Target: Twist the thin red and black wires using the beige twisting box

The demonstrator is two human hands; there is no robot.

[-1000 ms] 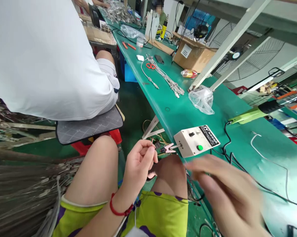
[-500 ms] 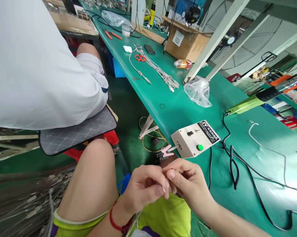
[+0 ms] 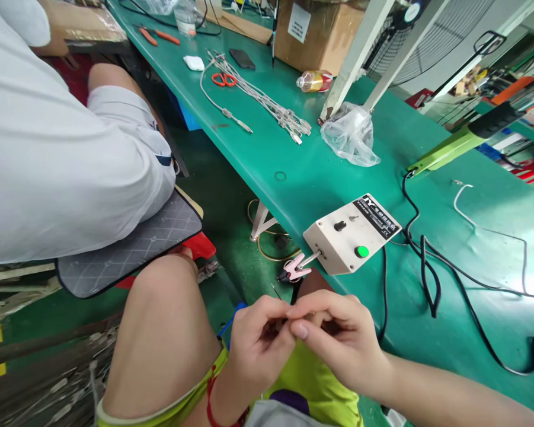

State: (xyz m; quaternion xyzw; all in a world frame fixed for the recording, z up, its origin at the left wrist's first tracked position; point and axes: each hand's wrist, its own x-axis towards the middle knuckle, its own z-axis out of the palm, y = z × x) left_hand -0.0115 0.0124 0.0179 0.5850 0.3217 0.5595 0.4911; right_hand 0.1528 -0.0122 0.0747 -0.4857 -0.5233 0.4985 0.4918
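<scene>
My left hand [image 3: 262, 338] and my right hand [image 3: 338, 329] meet fingertip to fingertip above my lap, just off the table edge. Both are closed in a pinch. Whatever lies between the fingers is too small and too covered to name. A red cord bracelet [image 3: 211, 394] circles my left wrist. Just beyond the hands, a pink clip [image 3: 294, 268] sits on the metal shaft of a beige control box [image 3: 351, 240] with a black knob and a green button. The box rests at the edge of the green table [image 3: 293, 201].
Grey cables [image 3: 267, 101] lie bundled by orange-handled scissors [image 3: 224, 79] and a phone [image 3: 242, 59]. A plastic bag [image 3: 351, 133] rests against a white post [image 3: 358, 59]. Black cords [image 3: 453, 273] trail on the right. A person in white [image 3: 93, 166] sits at left.
The view has shifted, so the table items sit higher and further left. My hands stay pinched together; my left fingers have curled in closer to the right fingertips.
</scene>
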